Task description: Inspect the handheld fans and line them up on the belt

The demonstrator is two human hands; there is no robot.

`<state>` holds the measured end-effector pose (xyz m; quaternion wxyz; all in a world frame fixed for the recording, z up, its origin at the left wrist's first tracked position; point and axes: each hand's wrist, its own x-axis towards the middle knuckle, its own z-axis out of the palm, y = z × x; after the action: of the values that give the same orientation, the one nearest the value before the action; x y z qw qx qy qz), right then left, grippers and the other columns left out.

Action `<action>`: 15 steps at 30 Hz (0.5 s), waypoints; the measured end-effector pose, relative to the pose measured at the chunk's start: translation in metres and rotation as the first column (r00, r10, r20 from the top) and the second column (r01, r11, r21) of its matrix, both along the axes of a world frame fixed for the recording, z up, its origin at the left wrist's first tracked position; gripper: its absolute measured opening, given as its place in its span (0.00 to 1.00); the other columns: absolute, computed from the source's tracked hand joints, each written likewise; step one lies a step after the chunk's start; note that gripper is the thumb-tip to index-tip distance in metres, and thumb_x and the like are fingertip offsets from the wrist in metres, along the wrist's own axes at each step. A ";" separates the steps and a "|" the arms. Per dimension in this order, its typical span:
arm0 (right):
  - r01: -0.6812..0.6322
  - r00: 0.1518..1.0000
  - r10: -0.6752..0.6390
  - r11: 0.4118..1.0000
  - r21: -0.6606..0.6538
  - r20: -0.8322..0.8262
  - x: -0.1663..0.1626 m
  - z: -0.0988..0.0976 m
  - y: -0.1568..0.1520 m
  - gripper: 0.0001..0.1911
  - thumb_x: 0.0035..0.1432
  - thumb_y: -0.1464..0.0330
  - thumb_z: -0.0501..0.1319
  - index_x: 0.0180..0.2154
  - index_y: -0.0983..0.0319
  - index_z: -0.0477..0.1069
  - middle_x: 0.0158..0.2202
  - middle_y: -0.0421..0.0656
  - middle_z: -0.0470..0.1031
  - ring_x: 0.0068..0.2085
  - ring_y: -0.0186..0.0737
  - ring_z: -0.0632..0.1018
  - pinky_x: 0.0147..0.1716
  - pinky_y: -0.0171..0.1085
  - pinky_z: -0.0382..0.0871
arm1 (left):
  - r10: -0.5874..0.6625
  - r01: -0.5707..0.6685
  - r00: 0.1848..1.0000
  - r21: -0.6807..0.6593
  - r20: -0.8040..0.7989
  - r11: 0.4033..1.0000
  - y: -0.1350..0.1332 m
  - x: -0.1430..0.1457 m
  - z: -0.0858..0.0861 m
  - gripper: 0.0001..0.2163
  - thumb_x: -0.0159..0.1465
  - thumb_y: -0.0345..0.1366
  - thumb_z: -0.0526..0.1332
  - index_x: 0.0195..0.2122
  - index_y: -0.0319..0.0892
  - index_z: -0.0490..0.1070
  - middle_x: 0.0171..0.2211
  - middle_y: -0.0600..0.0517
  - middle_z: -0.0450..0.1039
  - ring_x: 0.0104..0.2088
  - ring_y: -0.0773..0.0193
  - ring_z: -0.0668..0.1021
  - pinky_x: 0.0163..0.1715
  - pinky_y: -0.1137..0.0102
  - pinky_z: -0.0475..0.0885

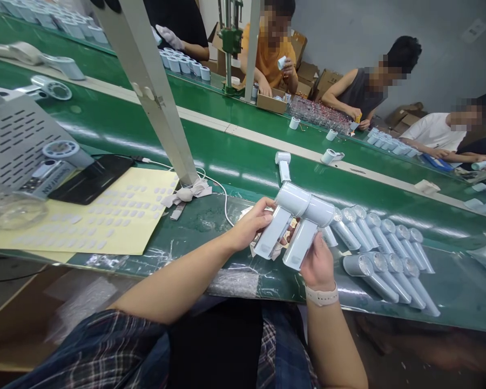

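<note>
My left hand (pixel 250 222) is closed round the handle of a pale blue handheld fan (pixel 281 219), held above the green bench edge. Right beside it, my right hand (pixel 316 263) grips the handle of a second pale blue handheld fan (pixel 308 229); the two fan heads touch side by side. A pale watch band circles my right wrist. Just right of my hands, several more fans (pixel 383 248) lie in two rows on the bench, heads to the left.
A yellow sheet of small stickers (pixel 105 216) and a black phone (pixel 91 178) lie at the left by a slanted white post (pixel 154 92). One fan (pixel 283 165) lies on the green conveyor belt (pixel 235 156). Three people sit across, handling parts and cardboard boxes.
</note>
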<state>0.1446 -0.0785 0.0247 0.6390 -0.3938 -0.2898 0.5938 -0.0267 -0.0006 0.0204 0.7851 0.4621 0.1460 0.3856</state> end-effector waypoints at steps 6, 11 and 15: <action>0.060 0.998 -0.060 0.997 0.040 0.000 0.002 0.008 -0.014 0.21 0.53 0.51 0.71 0.43 0.57 0.79 0.39 0.44 0.83 0.38 0.49 0.82 0.39 0.51 0.81 | -0.067 0.062 0.994 0.059 0.082 0.996 -0.008 -0.006 0.007 0.24 0.59 0.50 0.69 0.48 0.48 0.60 0.38 0.49 0.80 0.33 0.51 0.85 0.32 0.60 0.79; 0.141 0.990 -0.142 0.989 0.041 0.023 0.002 0.015 -0.015 0.15 0.56 0.57 0.70 0.42 0.57 0.78 0.41 0.44 0.82 0.45 0.50 0.81 0.46 0.52 0.78 | -0.050 0.049 0.998 0.018 0.050 0.999 -0.012 -0.005 0.010 0.32 0.52 0.50 0.74 0.52 0.42 0.65 0.35 0.48 0.78 0.35 0.55 0.83 0.37 0.63 0.77; 0.081 0.996 -0.083 0.995 -0.065 -0.024 0.001 0.018 -0.008 0.13 0.61 0.58 0.61 0.41 0.57 0.77 0.39 0.45 0.80 0.44 0.49 0.80 0.50 0.53 0.75 | -0.138 0.140 0.990 -0.081 0.034 0.987 -0.010 -0.003 0.009 0.30 0.48 0.46 0.78 0.46 0.39 0.69 0.31 0.51 0.74 0.32 0.59 0.80 0.35 0.65 0.75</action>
<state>0.1457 -0.0863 0.0428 0.6538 -0.4177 -0.2455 0.5813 -0.0299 -0.0103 0.0295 0.8306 0.4325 0.1181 0.3301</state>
